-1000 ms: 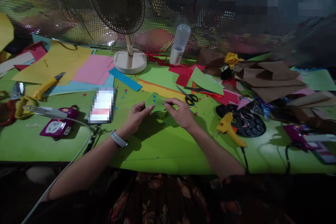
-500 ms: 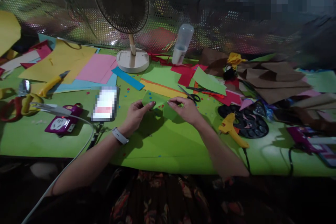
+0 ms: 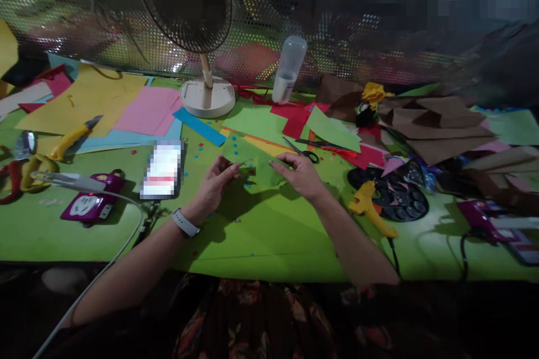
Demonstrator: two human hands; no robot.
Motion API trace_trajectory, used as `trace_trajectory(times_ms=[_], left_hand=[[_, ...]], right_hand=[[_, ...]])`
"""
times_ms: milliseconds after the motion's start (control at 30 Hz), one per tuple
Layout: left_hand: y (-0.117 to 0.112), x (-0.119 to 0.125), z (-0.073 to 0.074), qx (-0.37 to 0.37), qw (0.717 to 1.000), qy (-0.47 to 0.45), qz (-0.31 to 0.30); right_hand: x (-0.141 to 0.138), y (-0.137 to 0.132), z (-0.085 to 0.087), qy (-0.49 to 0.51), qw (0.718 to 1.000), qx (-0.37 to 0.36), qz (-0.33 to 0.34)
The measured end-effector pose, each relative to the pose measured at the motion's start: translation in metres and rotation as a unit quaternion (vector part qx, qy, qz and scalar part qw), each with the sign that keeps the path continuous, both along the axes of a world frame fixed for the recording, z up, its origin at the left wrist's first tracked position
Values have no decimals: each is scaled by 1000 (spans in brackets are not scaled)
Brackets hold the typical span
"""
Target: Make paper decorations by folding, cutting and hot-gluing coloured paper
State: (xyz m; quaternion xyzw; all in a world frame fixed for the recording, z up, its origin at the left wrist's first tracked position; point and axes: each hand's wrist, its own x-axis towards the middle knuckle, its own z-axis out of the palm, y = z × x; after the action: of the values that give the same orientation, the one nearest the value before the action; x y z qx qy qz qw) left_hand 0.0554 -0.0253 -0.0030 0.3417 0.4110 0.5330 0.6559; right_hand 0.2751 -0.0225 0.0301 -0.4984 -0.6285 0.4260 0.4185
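In the head view my left hand [image 3: 214,184] is closed in a pinch, thumb over fingers, on the left edge of green paper [image 3: 266,173]. My right hand [image 3: 304,178] pinches the paper's right side between thumb and fingers. The paper is held just above the green table; its colour blends with the surface, and I cannot tell whether it is one folded sheet or two pieces. Small blue and red bits [image 3: 236,146] lie around it. Black-handled scissors [image 3: 310,155] rest beyond my right hand.
A phone [image 3: 162,171], a purple power strip [image 3: 92,198] and a yellow cutter [image 3: 69,140] lie left. A fan [image 3: 207,98] and a bottle [image 3: 289,70] stand behind. A yellow glue gun [image 3: 370,207], a black tray [image 3: 404,202] and brown paper [image 3: 438,123] are right.
The green paper has shifted in my fingers and its right part now shows wider and turned up between my hands. My left hand has moved slightly left; the whole view has shifted a little.
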Motion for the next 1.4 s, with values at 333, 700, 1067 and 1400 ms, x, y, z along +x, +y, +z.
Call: trace_trajectory(times_ms=[333,700,1067,1400], left_hand=[[-8,4,-9,-2,997,56,-54],[2,2,-6,40,994,48,86],[7,1,-1,63,984,44,159],[2,3,-1,105,985,92,100]], right_hand=[[-30,-15,-8,-34,996,85,-4],[132,-105,13,-387,892,120,-202],[189,-142,-45,-581,780,-19,-232],[186,-131,-41,-497,802,71,-322]])
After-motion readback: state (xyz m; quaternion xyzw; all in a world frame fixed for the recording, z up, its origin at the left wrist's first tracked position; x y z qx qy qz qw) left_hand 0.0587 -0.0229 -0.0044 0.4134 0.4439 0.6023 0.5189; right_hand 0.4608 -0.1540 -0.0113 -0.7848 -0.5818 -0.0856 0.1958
